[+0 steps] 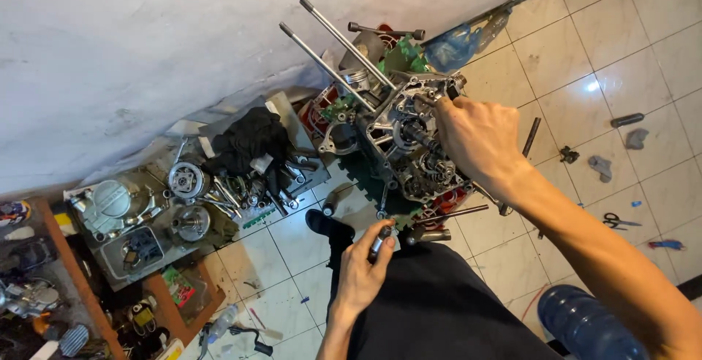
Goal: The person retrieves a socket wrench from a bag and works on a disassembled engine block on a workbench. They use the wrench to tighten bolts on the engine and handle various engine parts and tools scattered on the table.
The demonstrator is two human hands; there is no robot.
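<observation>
An opened motorcycle engine case (409, 141) stands on the tiled floor against the white wall, with two long studs (333, 46) sticking up toward the upper left and gears showing inside. My right hand (475, 137) rests on the case's right side, fingers curled over its upper edge near a shaft. My left hand (362, 268) is lower, over my dark-trousered lap, and grips a small dark metal cylindrical part (380, 241) between thumb and fingers.
A metal tray (285, 111) at left holds a black rag (248, 137), sockets and wrenches. Engine covers and a clutch part (186, 179) lie further left. Scissors (620, 221), small parts and a blue bottle (585, 327) sit on the tiles at right.
</observation>
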